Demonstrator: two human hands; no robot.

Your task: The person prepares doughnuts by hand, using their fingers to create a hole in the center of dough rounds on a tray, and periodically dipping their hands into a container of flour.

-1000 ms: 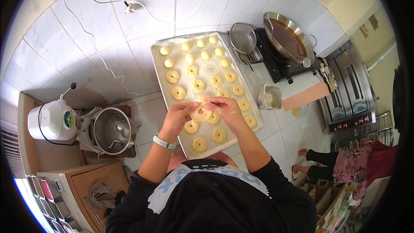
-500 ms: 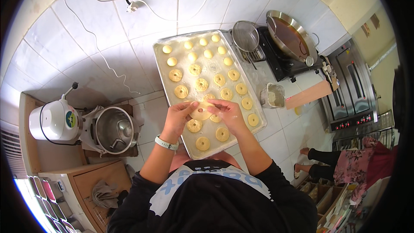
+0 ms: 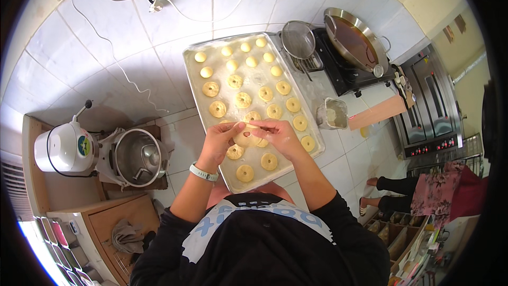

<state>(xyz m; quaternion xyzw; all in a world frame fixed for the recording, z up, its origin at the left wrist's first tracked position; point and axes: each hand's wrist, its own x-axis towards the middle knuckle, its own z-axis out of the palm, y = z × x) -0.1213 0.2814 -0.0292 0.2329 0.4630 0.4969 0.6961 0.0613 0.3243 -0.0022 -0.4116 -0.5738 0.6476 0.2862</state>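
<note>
Over the near half of a floured metal tray (image 3: pixel 260 83), I hold up a pale ring of dough (image 3: pixel 243 140) with a small hole in its middle. My left hand (image 3: pixel 218 142) pinches its left edge, and my right hand (image 3: pixel 281 136) grips the upper right edge, so both are closed on the same piece. Flour whitens the right fingers. Several flattened dough rings (image 3: pixel 243 100) lie in rows on the tray. Towards its far end sit several smooth round dough balls (image 3: pixel 232 65). My hands hide a few of the rings below them.
Right of the tray stands a square tub (image 3: pixel 333 114) with flour-like powder. Beyond are a strainer (image 3: pixel 298 41) and a wide pan (image 3: pixel 365 47) of brown liquid on a black stove (image 3: pixel 338 79). A mixer bowl (image 3: pixel 138 158) is at left; another person (image 3: pixel 434 193) stands far right.
The whole view has shifted slightly, with the tray appearing a little further left and up. Both hands still pinch the dough ring, which now looks more tilted between the fingers.
</note>
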